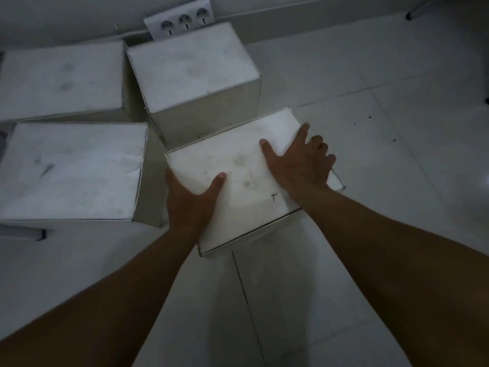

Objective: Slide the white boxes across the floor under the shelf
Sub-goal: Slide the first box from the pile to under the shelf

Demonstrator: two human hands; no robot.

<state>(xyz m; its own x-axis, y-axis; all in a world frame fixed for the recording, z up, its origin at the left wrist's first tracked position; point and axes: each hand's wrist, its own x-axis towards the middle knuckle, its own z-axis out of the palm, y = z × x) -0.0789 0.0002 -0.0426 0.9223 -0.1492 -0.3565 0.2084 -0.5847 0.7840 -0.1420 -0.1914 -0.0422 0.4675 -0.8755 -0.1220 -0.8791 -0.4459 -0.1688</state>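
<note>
Both hands clamp the near white box: my left hand and right hand wrap curled fingers over opposite edges, so I can steer its slide.

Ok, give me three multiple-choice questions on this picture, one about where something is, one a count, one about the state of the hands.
1. Where is the socket strip?
A. on the wall behind the boxes
B. on top of a box
C. on the floor by the arms

2. How many white boxes show?
A. two
B. four
C. six

3. What are the hands doing?
A. both hang free
B. one holds a cable
C. both grip the near box

Answers:
1 A: the strip sits on the wall above the far right box.
2 B: far left box, far right box, near left box and near box.
3 C: left hand and right hand clasp its sides, thumbs on top.
</note>
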